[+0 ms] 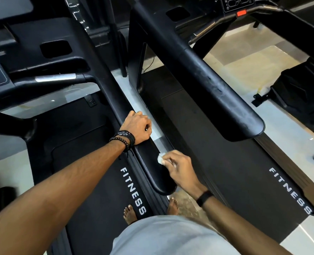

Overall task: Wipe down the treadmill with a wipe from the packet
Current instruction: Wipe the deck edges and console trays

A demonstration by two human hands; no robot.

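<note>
The person stands between two black treadmills, bare toes showing past a grey garment that hides the legs. The left hand (pixel 138 127) curls over the side handrail (pixel 152 168) of the left treadmill (pixel 90 144), its fingertips out of sight beyond the rail's far edge. The right hand (pixel 178 167) pinches a small crumpled white wipe (pixel 160 158) against the rounded near end of that handrail; most of the wipe is covered by the fingers. The packet cannot be made out. The second treadmill (pixel 235 162) lies to the right, its console cut off at the top edge.
</note>
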